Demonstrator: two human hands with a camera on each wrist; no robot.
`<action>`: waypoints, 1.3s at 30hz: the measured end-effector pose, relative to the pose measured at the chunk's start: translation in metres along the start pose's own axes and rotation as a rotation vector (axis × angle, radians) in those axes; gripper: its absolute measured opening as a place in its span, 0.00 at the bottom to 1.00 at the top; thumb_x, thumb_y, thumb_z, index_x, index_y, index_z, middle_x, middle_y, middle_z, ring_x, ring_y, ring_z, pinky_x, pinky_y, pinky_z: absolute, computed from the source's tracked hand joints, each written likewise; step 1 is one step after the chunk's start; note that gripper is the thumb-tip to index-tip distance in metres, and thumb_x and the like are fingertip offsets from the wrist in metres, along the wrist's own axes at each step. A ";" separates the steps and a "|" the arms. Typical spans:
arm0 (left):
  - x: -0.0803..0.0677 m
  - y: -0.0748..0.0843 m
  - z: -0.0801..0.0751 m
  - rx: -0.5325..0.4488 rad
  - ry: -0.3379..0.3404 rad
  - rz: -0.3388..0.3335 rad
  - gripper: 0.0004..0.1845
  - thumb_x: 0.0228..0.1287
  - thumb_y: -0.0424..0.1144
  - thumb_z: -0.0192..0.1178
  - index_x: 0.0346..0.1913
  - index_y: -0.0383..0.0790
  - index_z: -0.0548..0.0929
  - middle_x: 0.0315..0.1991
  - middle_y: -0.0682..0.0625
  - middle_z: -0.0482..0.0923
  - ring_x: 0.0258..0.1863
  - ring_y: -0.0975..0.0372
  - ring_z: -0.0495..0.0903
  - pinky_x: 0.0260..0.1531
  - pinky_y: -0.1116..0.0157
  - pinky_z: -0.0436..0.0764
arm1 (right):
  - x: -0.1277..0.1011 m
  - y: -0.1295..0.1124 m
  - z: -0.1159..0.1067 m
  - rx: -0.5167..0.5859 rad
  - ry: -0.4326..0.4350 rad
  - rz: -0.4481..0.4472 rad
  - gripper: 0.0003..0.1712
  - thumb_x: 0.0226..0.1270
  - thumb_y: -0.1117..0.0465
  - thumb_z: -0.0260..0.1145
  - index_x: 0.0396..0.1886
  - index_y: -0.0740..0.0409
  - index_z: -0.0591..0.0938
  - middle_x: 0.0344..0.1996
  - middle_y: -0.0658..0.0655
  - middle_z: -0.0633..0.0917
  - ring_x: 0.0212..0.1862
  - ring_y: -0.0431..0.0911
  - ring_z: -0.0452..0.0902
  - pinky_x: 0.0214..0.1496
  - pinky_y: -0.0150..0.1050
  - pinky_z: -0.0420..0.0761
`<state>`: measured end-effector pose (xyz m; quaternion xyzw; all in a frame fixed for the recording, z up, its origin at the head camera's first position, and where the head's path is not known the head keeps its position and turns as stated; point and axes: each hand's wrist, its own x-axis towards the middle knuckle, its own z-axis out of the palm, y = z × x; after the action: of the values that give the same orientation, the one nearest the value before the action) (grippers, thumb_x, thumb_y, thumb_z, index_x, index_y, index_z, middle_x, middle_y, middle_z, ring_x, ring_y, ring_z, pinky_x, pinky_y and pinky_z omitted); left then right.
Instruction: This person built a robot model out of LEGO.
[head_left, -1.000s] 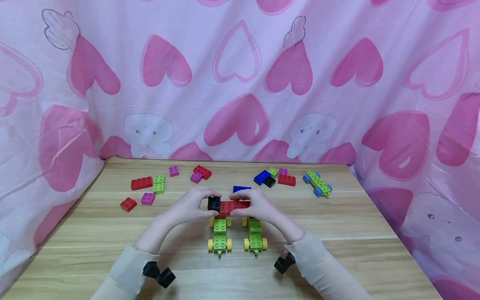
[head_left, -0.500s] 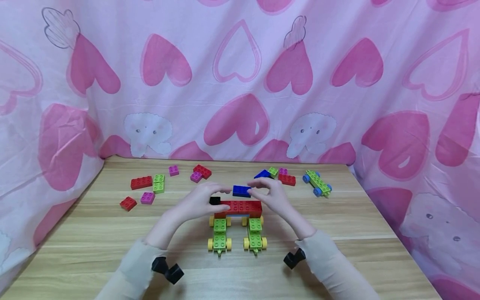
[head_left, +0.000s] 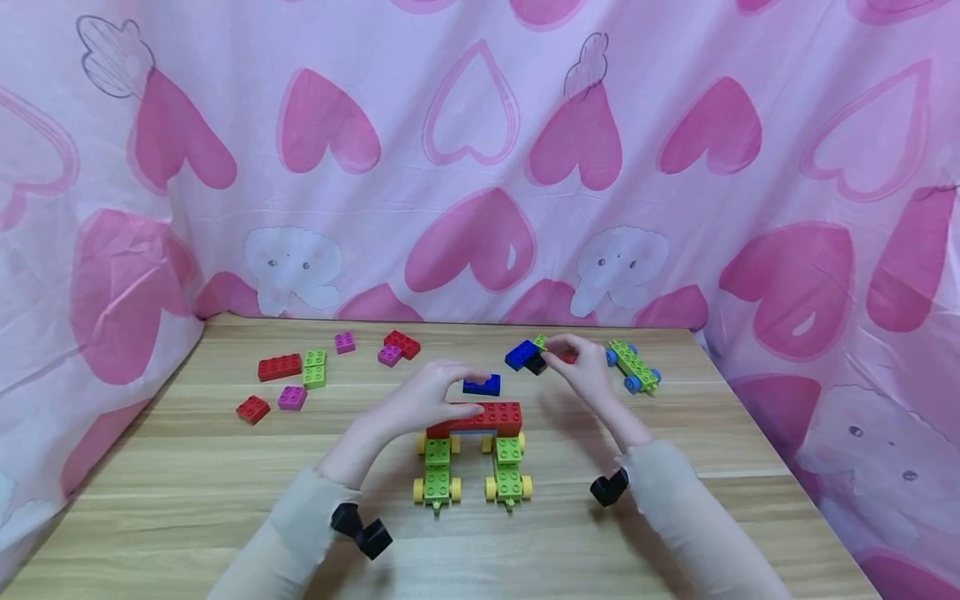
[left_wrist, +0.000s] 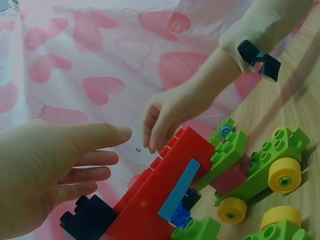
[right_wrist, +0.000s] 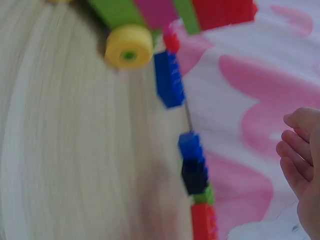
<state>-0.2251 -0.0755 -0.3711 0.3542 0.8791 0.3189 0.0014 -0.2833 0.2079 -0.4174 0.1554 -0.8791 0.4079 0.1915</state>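
My left hand is held around the left end of the red bricks, fingers bent loosely above, thumb in front. In the left wrist view, a gap shows between that hand and the black brick at the bridge's end. A light blue piece lies under the red bricks. Two green wheeled bases with yellow wheels, the left base and the right base, carry this bridge. My right hand hovers by the back right bricks, fingers loosely curved; the right wrist view shows nothing in its grasp.
A blue brick lies behind the bridge. Farther right are another blue brick, a black brick and a green car with blue wheels. Several red, pink and green bricks lie back left, including a long red brick.
My right hand has let go of the red bricks and moved back and right, past the blue brick. My left hand has shifted slightly right, now hiding the black brick in the head view.
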 end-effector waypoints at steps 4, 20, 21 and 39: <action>0.005 0.000 0.002 0.002 -0.021 -0.003 0.23 0.60 0.42 0.69 0.58 0.41 0.81 0.55 0.49 0.83 0.57 0.57 0.80 0.59 0.57 0.79 | 0.003 0.014 0.003 -0.026 -0.032 0.072 0.13 0.60 0.66 0.71 0.45 0.66 0.85 0.39 0.63 0.88 0.39 0.52 0.83 0.42 0.41 0.84; 0.013 0.002 0.015 0.009 -0.131 -0.014 0.25 0.60 0.45 0.69 0.59 0.43 0.81 0.57 0.51 0.82 0.60 0.58 0.78 0.61 0.59 0.77 | 0.008 0.041 0.036 -0.160 -0.168 0.231 0.23 0.59 0.63 0.73 0.53 0.65 0.81 0.43 0.64 0.85 0.43 0.53 0.81 0.46 0.46 0.83; 0.013 0.002 0.016 0.015 -0.134 -0.018 0.25 0.60 0.45 0.69 0.59 0.43 0.81 0.57 0.51 0.82 0.60 0.58 0.78 0.61 0.59 0.77 | 0.009 0.042 0.037 -0.167 -0.166 0.236 0.23 0.58 0.62 0.73 0.53 0.65 0.81 0.42 0.64 0.86 0.42 0.53 0.81 0.46 0.46 0.83; 0.014 0.005 0.021 0.094 -0.186 -0.112 0.26 0.56 0.45 0.72 0.58 0.45 0.82 0.55 0.53 0.83 0.55 0.60 0.80 0.57 0.60 0.79 | 0.010 0.052 0.044 -0.219 -0.186 0.234 0.21 0.57 0.63 0.73 0.51 0.63 0.83 0.44 0.64 0.86 0.43 0.53 0.82 0.46 0.48 0.83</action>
<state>-0.2280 -0.0521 -0.3821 0.3321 0.9077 0.2424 0.0842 -0.3236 0.2043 -0.4730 0.0670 -0.9442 0.3132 0.0765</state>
